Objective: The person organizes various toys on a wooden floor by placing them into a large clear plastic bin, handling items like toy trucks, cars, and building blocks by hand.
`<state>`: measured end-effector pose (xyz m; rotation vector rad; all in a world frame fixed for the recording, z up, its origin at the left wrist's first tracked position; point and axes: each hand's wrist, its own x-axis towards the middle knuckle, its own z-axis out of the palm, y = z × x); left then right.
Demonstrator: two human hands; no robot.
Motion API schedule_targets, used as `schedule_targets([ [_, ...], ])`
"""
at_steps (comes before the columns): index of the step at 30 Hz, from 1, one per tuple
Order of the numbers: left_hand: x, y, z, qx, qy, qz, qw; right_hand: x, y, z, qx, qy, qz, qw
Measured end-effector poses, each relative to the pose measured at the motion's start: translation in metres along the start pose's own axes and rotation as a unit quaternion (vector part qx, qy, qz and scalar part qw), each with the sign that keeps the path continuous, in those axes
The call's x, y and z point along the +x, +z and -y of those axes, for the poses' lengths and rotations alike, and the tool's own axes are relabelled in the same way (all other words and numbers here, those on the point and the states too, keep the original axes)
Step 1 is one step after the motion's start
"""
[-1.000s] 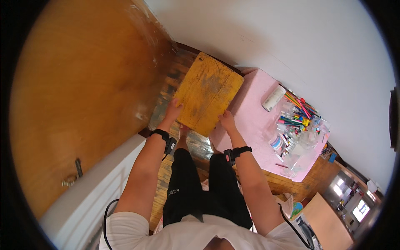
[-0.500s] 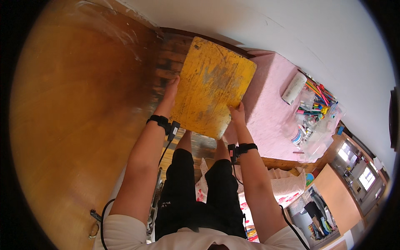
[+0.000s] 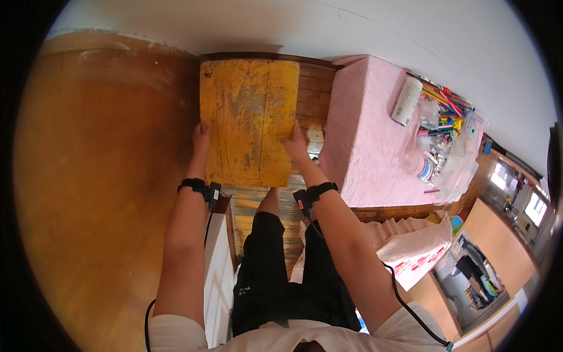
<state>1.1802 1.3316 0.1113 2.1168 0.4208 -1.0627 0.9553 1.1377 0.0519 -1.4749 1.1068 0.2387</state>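
Observation:
A worn yellow wooden board (image 3: 249, 123), scratched and with rounded corners, is held out in front of me above the floor. My left hand (image 3: 201, 139) grips its left edge, fingers mostly hidden underneath. On the opposite edge, my right hand (image 3: 295, 144) is closed with the thumb lying on the top face. The board's far edge is close to the foot of the wall. What is below the board is hidden by it.
To the right stands a table under a pink cloth (image 3: 363, 141), bearing a white cylinder (image 3: 406, 101), colored pencils (image 3: 443, 100) and clear plastic containers (image 3: 454, 182). A brown wooden surface (image 3: 105, 176) fills the left. The white wall (image 3: 293, 29) runs along the back; plank flooring (image 3: 314, 97) shows beside the board.
The board has moved left with both hands on it and turned from a slant to nearly square with the wall. My view has also shifted.

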Motion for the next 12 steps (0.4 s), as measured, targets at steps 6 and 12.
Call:
schedule_targets([
  [6,-0.022,0.055,0.029,0.256,0.191,-0.148,0.936,-0.044,-0.028,0.023,-0.042,-0.019,-0.02,0.999],
  [12,-0.128,0.158,-0.002,0.351,0.235,0.061,0.905,-0.106,-0.121,-0.01,0.107,0.029,-0.007,0.994],
])
